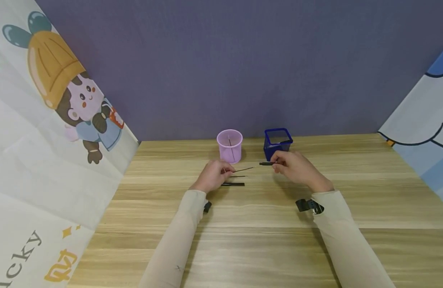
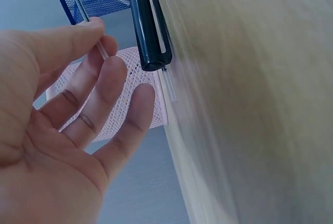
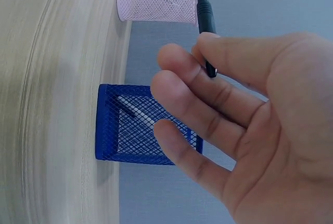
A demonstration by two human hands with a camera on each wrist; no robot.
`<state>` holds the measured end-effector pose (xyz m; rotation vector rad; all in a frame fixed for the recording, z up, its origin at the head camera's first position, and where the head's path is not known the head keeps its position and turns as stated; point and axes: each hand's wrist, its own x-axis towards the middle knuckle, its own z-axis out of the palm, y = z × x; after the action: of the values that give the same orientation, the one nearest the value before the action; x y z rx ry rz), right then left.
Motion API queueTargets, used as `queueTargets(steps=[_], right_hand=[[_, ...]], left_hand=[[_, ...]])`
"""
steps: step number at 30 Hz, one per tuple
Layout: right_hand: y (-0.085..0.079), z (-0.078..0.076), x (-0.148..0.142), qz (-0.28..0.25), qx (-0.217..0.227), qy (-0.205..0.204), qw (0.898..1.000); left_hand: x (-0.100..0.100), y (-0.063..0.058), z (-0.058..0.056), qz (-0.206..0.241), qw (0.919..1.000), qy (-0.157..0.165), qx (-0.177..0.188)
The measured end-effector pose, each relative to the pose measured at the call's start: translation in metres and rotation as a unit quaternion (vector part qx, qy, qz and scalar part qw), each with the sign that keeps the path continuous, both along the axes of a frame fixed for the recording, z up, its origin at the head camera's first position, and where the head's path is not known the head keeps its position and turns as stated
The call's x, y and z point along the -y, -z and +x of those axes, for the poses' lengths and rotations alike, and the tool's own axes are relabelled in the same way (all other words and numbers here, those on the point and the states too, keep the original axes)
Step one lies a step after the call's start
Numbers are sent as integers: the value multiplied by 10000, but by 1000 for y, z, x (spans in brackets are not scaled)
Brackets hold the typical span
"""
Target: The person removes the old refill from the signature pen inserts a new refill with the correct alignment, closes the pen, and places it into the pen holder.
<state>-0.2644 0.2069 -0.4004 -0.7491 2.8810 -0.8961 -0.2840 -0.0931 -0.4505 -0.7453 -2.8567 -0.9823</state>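
My left hand (image 1: 215,176) pinches a thin, see-through pen refill (image 1: 244,169) with dark ink between thumb and fingers, its free end pointing right. Facing it, my right hand (image 1: 295,168) pinches a short black pen part (image 3: 206,13), ribbed near one end. The refill's end and the black part stand a small gap apart. Under the left hand, a black pen piece with a clip (image 2: 145,31) lies on the table. Beside that piece lies a second thin refill (image 1: 238,176). The other fingers of both hands are loosely spread.
Behind the left hand stands a pink mesh pen cup (image 1: 230,154) with a thin dark stick inside. A square blue mesh pen holder (image 1: 272,153), with a dark and a white item in it, stands behind the right hand. A grey-blue panel (image 1: 243,68) rises at the table's back.
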Motion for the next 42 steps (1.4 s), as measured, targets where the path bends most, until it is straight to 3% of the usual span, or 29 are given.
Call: queueTargets(steps=[21,42], right_hand=[[0,1,2,-24,281,67,9996],[2,1,3,134,160,51,9998]], left_hand=[[0,0,-1,138,9997,63,-167],[-3,0,-2,172,9985,223,-480]])
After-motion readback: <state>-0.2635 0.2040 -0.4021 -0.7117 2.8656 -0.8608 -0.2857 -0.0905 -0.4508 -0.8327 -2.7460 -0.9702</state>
